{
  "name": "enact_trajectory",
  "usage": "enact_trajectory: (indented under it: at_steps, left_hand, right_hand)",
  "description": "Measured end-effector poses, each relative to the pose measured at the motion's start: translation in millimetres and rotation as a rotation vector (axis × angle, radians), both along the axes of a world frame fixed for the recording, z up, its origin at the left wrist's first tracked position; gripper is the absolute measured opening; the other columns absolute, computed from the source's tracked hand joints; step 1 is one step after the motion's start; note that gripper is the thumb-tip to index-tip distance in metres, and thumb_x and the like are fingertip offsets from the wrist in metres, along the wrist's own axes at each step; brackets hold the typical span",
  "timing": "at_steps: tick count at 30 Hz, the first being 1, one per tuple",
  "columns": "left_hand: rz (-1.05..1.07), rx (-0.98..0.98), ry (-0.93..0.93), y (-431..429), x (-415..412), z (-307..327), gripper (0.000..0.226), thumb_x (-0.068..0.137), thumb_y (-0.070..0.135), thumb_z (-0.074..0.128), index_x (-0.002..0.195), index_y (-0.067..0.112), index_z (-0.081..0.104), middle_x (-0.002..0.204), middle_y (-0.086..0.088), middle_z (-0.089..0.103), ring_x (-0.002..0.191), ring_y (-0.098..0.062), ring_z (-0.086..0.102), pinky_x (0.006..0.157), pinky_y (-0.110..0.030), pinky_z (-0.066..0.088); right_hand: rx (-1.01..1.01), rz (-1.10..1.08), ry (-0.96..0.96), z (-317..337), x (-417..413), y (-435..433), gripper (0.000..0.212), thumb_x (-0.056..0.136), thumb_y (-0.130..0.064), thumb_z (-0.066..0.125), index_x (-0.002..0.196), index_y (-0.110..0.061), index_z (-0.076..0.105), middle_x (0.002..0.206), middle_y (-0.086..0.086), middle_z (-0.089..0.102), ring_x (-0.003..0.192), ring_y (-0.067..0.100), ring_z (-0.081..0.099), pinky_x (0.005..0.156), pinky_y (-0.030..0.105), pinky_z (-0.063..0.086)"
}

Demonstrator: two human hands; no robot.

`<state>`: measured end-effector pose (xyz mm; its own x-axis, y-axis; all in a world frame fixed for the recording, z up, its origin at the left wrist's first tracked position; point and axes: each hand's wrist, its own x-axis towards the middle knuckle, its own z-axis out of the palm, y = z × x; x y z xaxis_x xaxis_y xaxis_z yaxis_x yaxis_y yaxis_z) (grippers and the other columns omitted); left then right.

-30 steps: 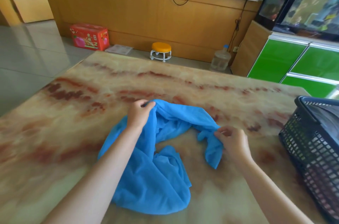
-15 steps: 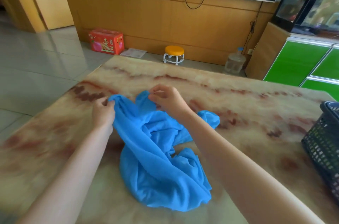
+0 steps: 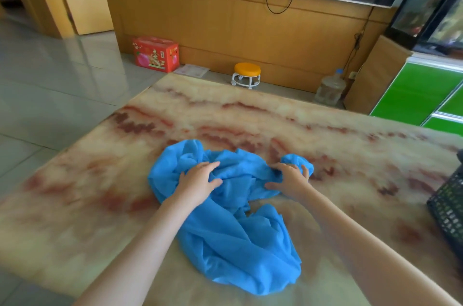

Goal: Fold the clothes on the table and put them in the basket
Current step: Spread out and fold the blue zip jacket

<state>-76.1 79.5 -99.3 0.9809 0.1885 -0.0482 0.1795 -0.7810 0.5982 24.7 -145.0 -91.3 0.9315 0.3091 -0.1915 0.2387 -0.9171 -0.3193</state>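
Looks like the flattening step: pressing on the far part of the crumpled blue fabric garment [image 3: 225,218] on the cream-and-red marbled table [image 3: 250,115], left hand [image 3: 198,181] and right hand [image 3: 290,180] both flat with fingers spread, gripping nothing. Next, probably: sweep outward to find edges before folding, well before reaching for the dark plastic lattice basket [image 3: 448,208] at the right.
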Motion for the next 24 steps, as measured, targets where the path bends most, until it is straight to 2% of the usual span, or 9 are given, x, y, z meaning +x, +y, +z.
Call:
enact_trajectory:
  at_steps: [1, 3, 6, 10, 12, 16, 18, 21, 24]
  left_hand:
    - [0.006, 0.080, 0.075, -1.3, -0.8, -4.7, 0.058, 0.094, 0.035, 0.053, 0.147, 0.027, 0.031, 0.155, -0.002, 0.024, 0.143, -0.018, 0.023, 0.115, -0.047, 0.017]
    - [0.046, 0.183, 0.156, 0.5, -3.4, -11.2, 0.065, 0.096, 0.035, 0.049, 0.151, 0.030, 0.015, 0.159, -0.003, 0.008, 0.146, -0.019, 0.011, 0.117, -0.051, 0.008]
    - [0.087, 0.251, 0.183, 3.8, -4.7, -13.1, 0.064, 0.099, 0.032, 0.044, 0.152, 0.027, 0.008, 0.160, -0.003, 0.004, 0.147, -0.017, 0.001, 0.116, -0.055, 0.006]
    - [0.112, 0.270, 0.228, -3.9, 4.5, -5.7, 0.055, 0.101, 0.032, 0.037, 0.151, 0.024, 0.015, 0.159, -0.006, 0.003, 0.147, -0.020, -0.006, 0.115, -0.057, 0.001]
    - [0.131, 0.287, 0.201, -14.2, 11.0, -1.9, 0.052, 0.102, 0.033, 0.034, 0.150, 0.023, 0.018, 0.159, -0.006, 0.005, 0.146, -0.022, -0.006, 0.115, -0.057, 0.001]
    - [0.145, 0.297, 0.059, -32.8, 21.5, 0.6, 0.049, 0.101, 0.032, 0.036, 0.148, 0.025, 0.024, 0.158, -0.004, 0.015, 0.147, -0.021, 0.002, 0.115, -0.053, 0.003]
    - [0.107, 0.253, 0.006, -39.3, 26.3, 1.1, 0.048, 0.101, 0.032, 0.039, 0.147, 0.027, 0.029, 0.157, -0.002, 0.018, 0.147, -0.019, 0.005, 0.116, -0.050, 0.005]
    - [0.021, 0.213, 0.016, -45.8, 30.1, -1.7, 0.054, 0.097, 0.037, 0.047, 0.147, 0.031, 0.027, 0.158, -0.001, 0.017, 0.147, -0.018, 0.006, 0.116, -0.049, 0.004]
    - [-0.039, 0.281, 0.038, -41.2, 32.2, -9.7, 0.065, 0.089, 0.038, 0.061, 0.146, 0.034, 0.030, 0.156, -0.001, 0.022, 0.144, -0.018, 0.017, 0.116, -0.045, 0.008]
  right_hand:
    - [0.006, -0.003, -0.072, -1.9, -0.8, -5.8, 0.045, 0.083, -0.039, 0.068, 0.124, -0.022, 0.058, 0.118, 0.001, 0.060, 0.130, 0.020, 0.041, 0.114, 0.036, 0.004]
    - [0.040, -0.075, -0.211, -1.4, 2.6, -20.4, 0.029, 0.083, -0.037, 0.069, 0.106, -0.020, 0.067, 0.100, 0.001, 0.068, 0.113, 0.022, 0.056, 0.107, 0.030, 0.022]
    - [0.037, -0.288, -0.330, 12.1, 12.3, -53.9, 0.031, 0.083, -0.035, 0.069, 0.107, -0.016, 0.069, 0.104, 0.013, 0.070, 0.104, 0.031, 0.061, 0.086, 0.033, 0.041]
    - [-0.095, -0.463, -0.372, 28.6, 21.3, -113.0, 0.018, 0.083, -0.017, 0.065, 0.101, -0.017, 0.069, 0.103, 0.015, 0.070, 0.102, 0.031, 0.061, 0.088, 0.033, 0.036]
    - [-0.169, -0.494, -0.306, 28.9, 23.3, -133.1, 0.028, 0.081, -0.007, 0.061, 0.105, -0.019, 0.069, 0.108, 0.015, 0.068, 0.107, 0.030, 0.059, 0.092, 0.033, 0.034]
    - [-0.017, -0.381, -0.246, 18.8, 22.8, -134.6, 0.031, 0.081, -0.018, 0.069, 0.112, -0.026, 0.069, 0.127, 0.006, 0.059, 0.123, 0.032, 0.042, 0.104, 0.033, 0.021]
    - [0.149, -0.275, -0.223, 15.8, 22.1, -117.4, 0.031, 0.082, -0.031, 0.071, 0.113, -0.027, 0.069, 0.122, 0.003, 0.065, 0.122, 0.029, 0.048, 0.105, 0.035, 0.027]
    - [0.365, -0.148, -0.055, 8.9, 16.3, -82.8, 0.048, 0.077, -0.030, 0.078, 0.121, -0.018, 0.065, 0.119, 0.002, 0.066, 0.117, 0.021, 0.056, 0.101, 0.035, 0.041]
    - [0.254, -0.119, -0.021, -9.9, 10.3, -62.9, 0.049, 0.072, -0.026, 0.080, 0.119, -0.021, 0.066, 0.115, 0.003, 0.066, 0.112, 0.024, 0.058, 0.096, 0.035, 0.045]
